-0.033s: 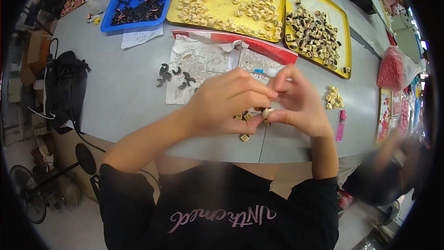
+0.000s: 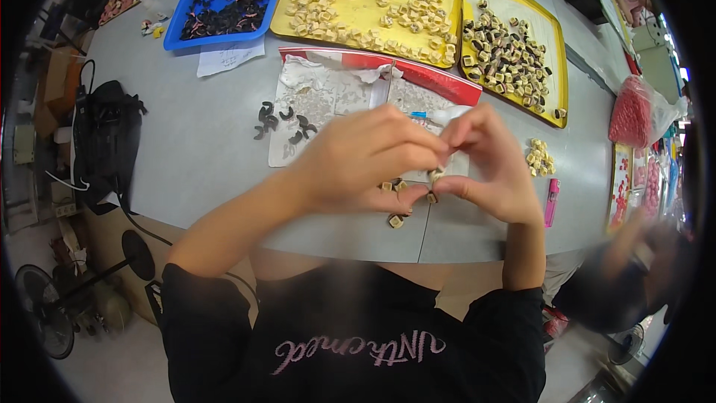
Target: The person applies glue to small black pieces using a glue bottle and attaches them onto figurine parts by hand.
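Above the front of the grey table, my left hand [image 2: 377, 160] and my right hand [image 2: 488, 172] meet with fingers closed. Pinched between them is a small cream piece [image 2: 436, 175], partly hidden by the fingertips. Beside the left thumb lie several cream-and-black pieces [image 2: 396, 221]; others there are partly covered by the hand. Behind the hands sits a white, glue-crusted board [image 2: 298, 93] with a red back edge. A white bottle with a blue tip [image 2: 445, 115] rests on it. Loose black curved pieces [image 2: 265, 114] lie on and beside its left side.
Across the back stand a blue tray [image 2: 173, 39] of black curved pieces, a yellow tray [image 2: 358, 43] of cream pieces and another yellow tray [image 2: 559, 75] of cream-and-black pieces. At right are a cream pile [image 2: 540, 158] and a pink lighter [image 2: 552, 203]. Another person [image 2: 634, 269] sits at far right.
My right hand has shifted slightly right. The pinched piece has moved a little up and right and shows less of its cream face.
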Demonstrator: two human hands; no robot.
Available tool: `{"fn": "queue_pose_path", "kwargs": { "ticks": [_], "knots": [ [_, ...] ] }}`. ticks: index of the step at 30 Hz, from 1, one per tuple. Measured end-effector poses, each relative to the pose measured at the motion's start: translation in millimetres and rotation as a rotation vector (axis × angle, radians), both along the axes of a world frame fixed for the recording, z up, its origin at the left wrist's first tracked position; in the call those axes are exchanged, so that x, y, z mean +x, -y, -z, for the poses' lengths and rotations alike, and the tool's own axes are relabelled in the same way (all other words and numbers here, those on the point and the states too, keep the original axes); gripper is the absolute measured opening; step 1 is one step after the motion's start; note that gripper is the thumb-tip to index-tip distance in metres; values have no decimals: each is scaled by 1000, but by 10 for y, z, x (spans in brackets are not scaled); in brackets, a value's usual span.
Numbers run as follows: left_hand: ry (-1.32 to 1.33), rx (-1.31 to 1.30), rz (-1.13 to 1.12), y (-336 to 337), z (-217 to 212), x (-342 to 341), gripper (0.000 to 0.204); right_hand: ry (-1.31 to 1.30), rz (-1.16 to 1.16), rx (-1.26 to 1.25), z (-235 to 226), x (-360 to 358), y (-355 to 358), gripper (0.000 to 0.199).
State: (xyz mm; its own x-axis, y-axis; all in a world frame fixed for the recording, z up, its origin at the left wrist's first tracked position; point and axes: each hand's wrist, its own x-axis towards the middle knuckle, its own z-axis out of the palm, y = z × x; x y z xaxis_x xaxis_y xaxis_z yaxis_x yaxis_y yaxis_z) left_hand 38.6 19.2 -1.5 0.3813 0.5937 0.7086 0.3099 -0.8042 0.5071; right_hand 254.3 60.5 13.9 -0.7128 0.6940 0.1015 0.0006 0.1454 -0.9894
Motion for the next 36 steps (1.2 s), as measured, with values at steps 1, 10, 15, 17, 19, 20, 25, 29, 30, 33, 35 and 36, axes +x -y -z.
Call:
{"fn": "queue_pose_path", "kwargs": {
  "ticks": [1,10,15,17,19,20,25,29,30,33,35,36],
  "knots": [
    [-56,-9,4,-39,-69,-71,41,155,32,225,-90,35,-30,37],
    [-506,-541,-67,-134,-161,-452,21,603,-263,315,-203,121,5,28],
    [-497,-616,-47,-115,-135,-455,18,567,-94,448,-212,143,-40,29],
    [-474,-719,-77,-107,-144,-442,16,517,15,547,-175,149,-98,30],
    [-476,-654,-63,-112,-114,-445,15,562,201,808,-189,152,-165,30],
    [-477,-589,-56,-108,-106,-447,15,597,220,803,-172,174,-182,32],
    [-385,-545,-66,-118,-225,-401,13,708,262,752,-125,148,-171,34],
    [-101,-496,-111,-113,-271,-328,16,771,252,799,-106,146,-147,35],
    [-103,-497,-114,-120,-264,-310,16,768,251,798,-109,140,-140,35],
    [-19,-352,-136,-155,-214,-264,19,804,237,663,-141,130,-110,35],
    [-22,-299,-109,-163,-156,-237,18,812,236,656,-123,123,-87,34],
    [-22,-299,-107,-161,-143,-215,18,812,238,656,-115,132,-88,34]
  ]
}}
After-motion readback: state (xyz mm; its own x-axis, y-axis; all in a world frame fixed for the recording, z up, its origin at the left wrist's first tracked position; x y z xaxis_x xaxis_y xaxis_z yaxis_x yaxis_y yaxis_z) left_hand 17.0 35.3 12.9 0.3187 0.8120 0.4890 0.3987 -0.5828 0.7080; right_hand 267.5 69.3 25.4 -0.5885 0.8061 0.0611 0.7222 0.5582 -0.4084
